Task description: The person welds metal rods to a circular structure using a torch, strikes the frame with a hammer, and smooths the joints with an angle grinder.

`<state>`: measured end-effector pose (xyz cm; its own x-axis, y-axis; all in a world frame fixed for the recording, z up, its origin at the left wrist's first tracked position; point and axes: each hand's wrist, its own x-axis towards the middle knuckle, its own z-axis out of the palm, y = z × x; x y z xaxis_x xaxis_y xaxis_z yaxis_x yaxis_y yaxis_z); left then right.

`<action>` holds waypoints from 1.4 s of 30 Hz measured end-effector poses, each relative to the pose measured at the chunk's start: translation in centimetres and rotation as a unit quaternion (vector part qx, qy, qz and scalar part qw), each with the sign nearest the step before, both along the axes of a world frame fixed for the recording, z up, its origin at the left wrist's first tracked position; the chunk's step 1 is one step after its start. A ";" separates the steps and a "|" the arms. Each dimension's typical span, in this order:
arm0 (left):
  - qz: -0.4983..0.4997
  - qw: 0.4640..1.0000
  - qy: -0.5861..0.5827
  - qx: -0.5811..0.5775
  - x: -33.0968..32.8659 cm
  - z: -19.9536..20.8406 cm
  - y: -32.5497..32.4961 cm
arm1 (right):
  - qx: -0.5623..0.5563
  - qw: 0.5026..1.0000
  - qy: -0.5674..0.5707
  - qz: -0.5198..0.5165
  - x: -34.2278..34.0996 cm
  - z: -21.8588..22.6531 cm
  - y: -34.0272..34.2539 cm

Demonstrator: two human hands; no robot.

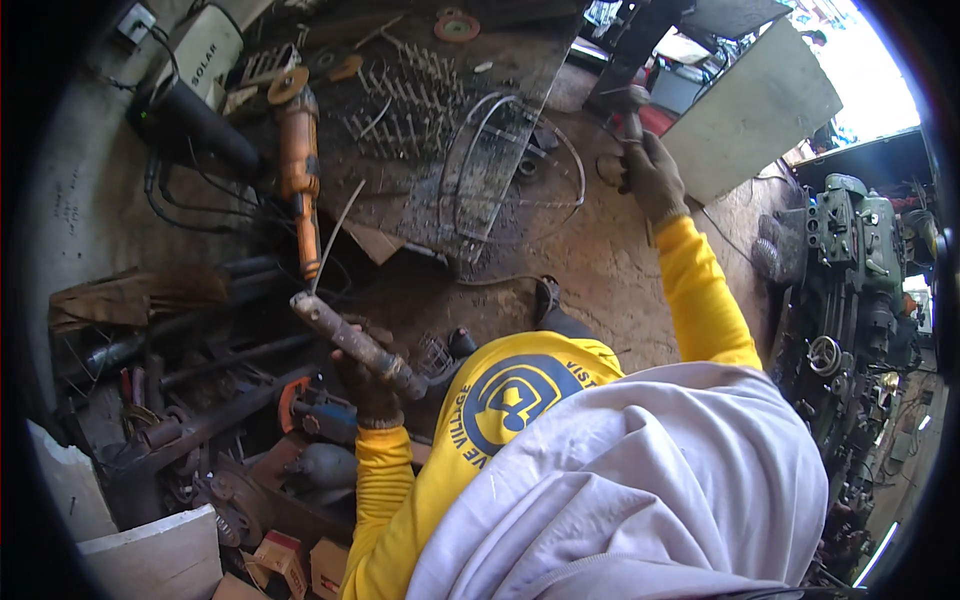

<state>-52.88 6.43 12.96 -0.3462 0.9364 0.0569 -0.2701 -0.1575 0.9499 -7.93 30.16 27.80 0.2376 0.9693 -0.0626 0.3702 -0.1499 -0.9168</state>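
Observation:
My gloved left hand [372, 385] is closed around a thick, rusty metal shaft [355, 342], low on the left. The shaft tilts, its far end with a hole pointing up and left toward an orange angle grinder [298, 150]. Up on the right, my gloved right hand [655, 180] is wrapped round a hammer [632, 100], raised well away from the shaft with its head at the top. Most of the hammer's handle is hidden in my grip. A bent wire frame [462, 160] lies on the dark workbench [400, 200].
Several thin metal pins [410, 105] stand upright on the bench. Scrap metal and a blue and orange tool [325, 415] crowd the lower left. A pale panel [750, 110] leans beyond my right hand. Green machinery [855, 230] lines the right side, beside the brown floor [610, 260].

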 end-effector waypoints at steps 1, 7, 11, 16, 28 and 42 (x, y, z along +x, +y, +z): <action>-0.007 1.000 -0.022 -0.001 -0.2 -1.1 -0.2 | -0.005 0.996 -0.083 0.026 0.9 0.3 2.8; 0.062 0.988 0.133 -0.057 4.7 2.6 0.8 | 0.021 0.889 -0.388 0.242 0.7 -1.1 18.9; 0.193 0.919 0.316 -0.133 10.6 6.5 0.0 | 0.011 0.841 -0.433 0.325 -4.5 -3.0 27.0; 0.212 0.889 0.382 -0.136 17.2 10.4 3.1 | 0.081 0.845 -0.397 0.348 -3.0 -4.4 29.5; -0.233 0.964 -0.070 0.111 31.8 14.0 23.5 | 0.160 0.912 0.178 0.333 10.2 -2.0 -3.2; -0.266 0.963 0.011 0.050 41.1 14.1 20.5 | 0.288 0.950 0.102 -0.057 17.1 0.2 1.7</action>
